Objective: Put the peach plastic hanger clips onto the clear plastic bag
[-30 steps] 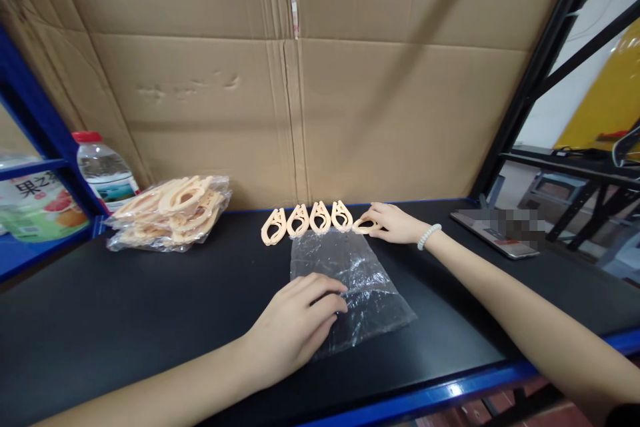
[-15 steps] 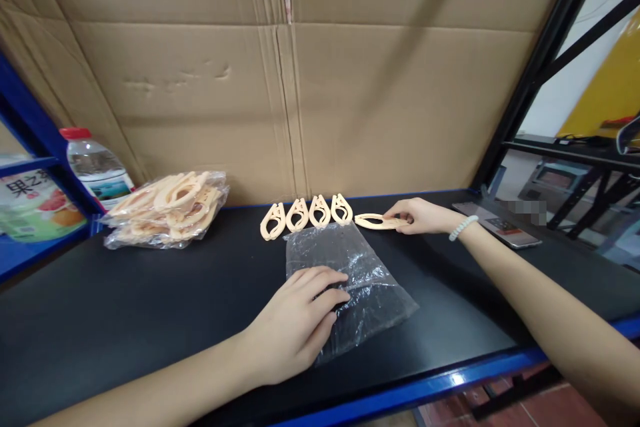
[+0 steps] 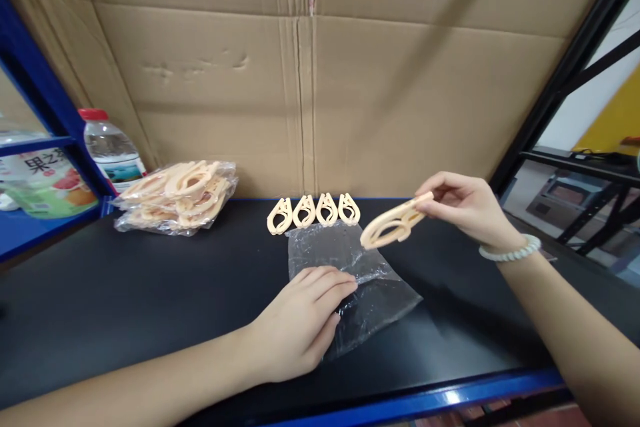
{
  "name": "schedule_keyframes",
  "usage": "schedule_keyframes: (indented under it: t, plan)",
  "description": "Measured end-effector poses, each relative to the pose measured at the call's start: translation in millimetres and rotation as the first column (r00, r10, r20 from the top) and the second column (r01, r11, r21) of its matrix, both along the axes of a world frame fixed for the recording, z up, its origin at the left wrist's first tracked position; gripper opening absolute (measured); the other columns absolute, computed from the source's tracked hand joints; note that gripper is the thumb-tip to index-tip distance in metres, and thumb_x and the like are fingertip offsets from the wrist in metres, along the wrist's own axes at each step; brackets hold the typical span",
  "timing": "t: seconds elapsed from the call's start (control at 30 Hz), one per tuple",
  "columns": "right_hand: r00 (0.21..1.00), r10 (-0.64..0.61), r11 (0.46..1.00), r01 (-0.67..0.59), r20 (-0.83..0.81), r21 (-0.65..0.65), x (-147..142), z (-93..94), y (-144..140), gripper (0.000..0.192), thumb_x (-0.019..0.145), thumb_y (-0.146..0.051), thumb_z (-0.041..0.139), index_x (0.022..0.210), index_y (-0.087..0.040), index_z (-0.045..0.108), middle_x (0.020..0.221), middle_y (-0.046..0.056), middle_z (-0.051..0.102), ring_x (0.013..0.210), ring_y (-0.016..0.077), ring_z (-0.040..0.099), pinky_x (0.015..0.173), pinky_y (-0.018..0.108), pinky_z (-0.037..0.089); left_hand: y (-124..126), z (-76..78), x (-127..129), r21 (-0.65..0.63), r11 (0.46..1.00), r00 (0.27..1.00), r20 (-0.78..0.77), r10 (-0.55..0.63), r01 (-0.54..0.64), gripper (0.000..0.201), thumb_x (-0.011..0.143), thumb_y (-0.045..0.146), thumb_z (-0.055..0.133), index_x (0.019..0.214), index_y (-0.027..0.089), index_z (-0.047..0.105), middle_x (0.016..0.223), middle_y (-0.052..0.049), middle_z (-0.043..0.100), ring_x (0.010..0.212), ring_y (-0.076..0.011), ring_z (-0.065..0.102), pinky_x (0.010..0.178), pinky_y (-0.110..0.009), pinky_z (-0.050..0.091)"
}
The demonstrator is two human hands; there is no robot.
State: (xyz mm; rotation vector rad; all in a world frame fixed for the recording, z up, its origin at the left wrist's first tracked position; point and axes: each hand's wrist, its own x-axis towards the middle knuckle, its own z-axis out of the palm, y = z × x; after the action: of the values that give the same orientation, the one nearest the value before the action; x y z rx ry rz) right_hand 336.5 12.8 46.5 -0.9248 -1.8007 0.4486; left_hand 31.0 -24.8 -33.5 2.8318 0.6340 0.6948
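The right hand (image 3: 463,207) pinches one end of a peach plastic clip (image 3: 393,227) between thumb and fingertips, lifted clear of the black table (image 3: 125,300). The clip's long axis slants down and leftward from that hand, its free looped end hanging just over the far right corner of a clear plastic bag (image 3: 360,293). The left hand (image 3: 300,323) lies flat, fingers spread and pressing on the bag's near left part, holding nothing closed; it is the nearer hand to the bag. Four more clips (image 3: 314,211) sit in a row along the table's back edge, just beyond the bag. A bagged pile of clips (image 3: 175,197) and a water bottle (image 3: 113,157) stand toward the back left corner, against the cardboard wall (image 3: 400,93)
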Motion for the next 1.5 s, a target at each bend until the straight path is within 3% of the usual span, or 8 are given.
schedule_keyframes:
  t: [0.27,0.47,0.87,1.0,1.1,1.23,1.33,1.5]
  plan:
    - [0.819,0.327,0.916,-0.398,0.471,0.056,-34.7,8.0,-50.4,0.006,0.088,-0.022,0.067,0.083,-0.022,0.065,0.074,-0.001,0.063,0.065,0.0101,0.059,0.057,0.022,0.048,-5.0,5.2,0.8,-0.011,0.999,0.999,0.006,0.033,-0.033,0.06,0.081,0.006,0.052,0.139,0.017,0.041,0.138,-0.012,0.053,0.126,-0.0262,0.05,0.108,-0.045,0.044]
    - [0.577,-0.032,0.845,-0.421,0.816,0.331,-66.7,-18.6,-66.1,0.03,0.098,-0.013,0.041,0.076,-0.019,0.061,0.074,0.002,0.057,0.06,0.0125,0.048,0.053,0.027,0.042,-5.4,4.1,1.0,0.003,0.999,0.999,0.005,0.035,-0.035,0.068,0.08,0.006,0.052,0.144,0.017,0.033,0.144,-0.013,0.046,0.13,-0.0267,0.046,0.111,-0.046,0.041]
    - [0.392,-0.484,0.726,-0.32,0.782,0.609,-86.3,-53.6,-53.0,0.028,0.09,-0.007,0.047,0.08,-0.014,0.073,0.104,0.013,0.064,0.089,0.0242,0.056,0.064,0.037,0.048,-5.2,7.1,1.7,0.001,1.0,1.0,-0.004,0.003,-0.003,0.07,0.081,0.006,0.052,0.146,0.02,0.031,0.144,-0.013,0.047,0.129,-0.0277,0.047,0.11,-0.048,0.042]
    - [0.41,-0.499,0.705,-0.322,0.764,0.632,-86.5,-52.3,-48.0,0.031,0.092,-0.005,0.043,0.084,-0.012,0.073,0.101,0.013,0.065,0.092,0.0251,0.057,0.069,0.039,0.049,-5.2,7.8,2.5,0.01,1.0,1.0,-0.014,-0.007,0.007,0.068,0.081,0.007,0.051,0.146,0.018,0.033,0.144,-0.014,0.047,0.13,-0.0281,0.046,0.11,-0.048,0.041]
    - [0.456,-0.385,0.777,-0.309,0.802,0.549,-82.2,-47.1,-44.7,0.028,0.092,-0.006,0.046,0.08,-0.012,0.07,0.1,0.014,0.064,0.094,0.0259,0.057,0.072,0.04,0.05,-4.7,7.8,2.3,0.004,1.0,1.0,-0.006,-0.018,0.018,0.067,0.082,0.007,0.051,0.145,0.02,0.034,0.143,-0.013,0.05,0.13,-0.0277,0.048,0.109,-0.048,0.042]
    - [0.699,0.021,0.909,-0.312,0.715,0.278,-64.8,-35.8,-29.8,0.018,0.092,-0.015,0.055,0.08,-0.017,0.068,0.102,0.01,0.062,0.098,0.0206,0.056,0.082,0.036,0.051,-3.8,6.7,1.3,-0.007,1.0,1.0,0.006,-0.028,0.028,0.061,0.084,0.008,0.051,0.142,0.019,0.038,0.14,-0.012,0.053,0.128,-0.0256,0.051,0.108,-0.045,0.044]
    - [0.831,-0.01,0.932,-0.194,0.557,0.306,-46.3,-34.0,-0.3,0.022,0.094,-0.012,0.048,0.094,-0.019,0.068,0.098,0.008,0.064,0.099,0.0202,0.056,0.087,0.038,0.051,-3.5,5.3,0.8,0.004,1.0,1.0,0.003,-0.028,0.028,0.057,0.085,0.009,0.051,0.14,0.017,0.041,0.139,-0.013,0.055,0.125,-0.0252,0.053,0.107,-0.044,0.046]
    - [0.651,-0.152,0.963,-0.072,0.743,0.26,-29.2,-48.2,68.1,0.048,0.085,0.0,0.045,0.126,-0.019,0.06,0.125,0.013,0.061,0.116,0.0267,0.052,0.099,0.049,0.046,-2.4,2.8,0.6,0.005,0.999,0.999,0.01,-0.037,0.037,0.054,0.085,0.011,0.05,0.139,0.016,0.043,0.139,-0.013,0.055,0.124,-0.025,0.054,0.106,-0.045,0.047]
